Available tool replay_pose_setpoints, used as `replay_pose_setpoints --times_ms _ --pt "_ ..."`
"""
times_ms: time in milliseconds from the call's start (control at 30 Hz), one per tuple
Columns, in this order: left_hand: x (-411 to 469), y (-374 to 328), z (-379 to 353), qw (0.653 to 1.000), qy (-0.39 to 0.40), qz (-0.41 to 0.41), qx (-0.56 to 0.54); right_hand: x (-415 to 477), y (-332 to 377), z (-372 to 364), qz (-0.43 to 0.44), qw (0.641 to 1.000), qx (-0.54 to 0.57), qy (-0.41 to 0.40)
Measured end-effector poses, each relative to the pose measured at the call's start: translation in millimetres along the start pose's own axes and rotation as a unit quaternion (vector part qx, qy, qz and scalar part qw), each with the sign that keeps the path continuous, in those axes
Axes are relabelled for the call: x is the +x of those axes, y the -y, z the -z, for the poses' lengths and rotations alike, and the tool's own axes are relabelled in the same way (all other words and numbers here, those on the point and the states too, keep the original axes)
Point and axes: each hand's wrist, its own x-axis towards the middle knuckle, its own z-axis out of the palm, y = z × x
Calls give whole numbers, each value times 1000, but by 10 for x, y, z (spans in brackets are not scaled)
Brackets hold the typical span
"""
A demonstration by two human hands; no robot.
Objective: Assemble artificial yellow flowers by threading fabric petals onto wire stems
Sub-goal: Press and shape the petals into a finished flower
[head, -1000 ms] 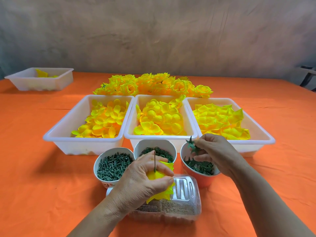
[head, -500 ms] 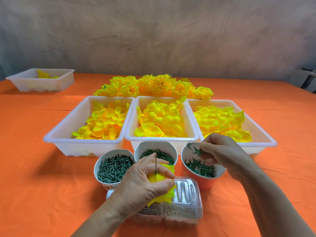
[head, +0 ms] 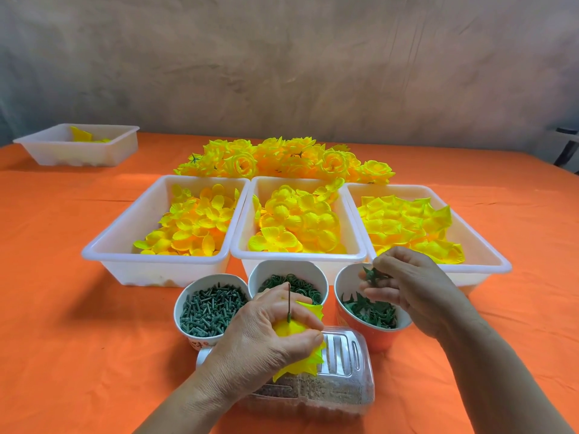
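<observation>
Yellow petals threaded, calyx next

Left hand [head: 269, 333] curls round the petals [head: 291, 328], with the stem [head: 288, 300] poking up. Right hand [head: 407, 286], at its 2 o'clock, pinches a green calyx [head: 372, 275] over the cup [head: 379, 339]. Finished flowers [head: 282, 158] are heaped at 12, and 3 trays [head: 297, 256] of petals remain.
</observation>
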Motion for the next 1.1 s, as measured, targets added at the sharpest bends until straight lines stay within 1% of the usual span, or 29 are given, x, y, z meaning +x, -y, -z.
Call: replay_pose_setpoints --times_ms 100,200,300,433,500,667,767,933,1100 --pt "7 39 -18 999 -21 -3 29 -98 14 -96 -2 993 101 69" --pt "-2 29 -11 1000 -12 3 24 -201 65 -195 -5 981 143 132" --pt "-1 20 -10 999 -16 -2 33 -298 128 -278 3 972 146 183" --pt "1 30 -8 999 -24 -17 37 -464 264 -404 46 966 137 212" --pt "2 40 1 999 -16 -6 28 -541 338 -460 70 962 144 221" --pt "2 29 -3 1000 -11 -4 22 -673 392 -581 83 939 169 286" --pt "-7 -3 -3 1000 -15 -15 13 -704 357 -660 83 939 149 298" --pt "-13 6 21 1000 5 -31 -1 -708 287 -730 83 948 115 284" --pt "-10 10 37 1000 1 -28 7 -682 260 -728 93 955 92 266"
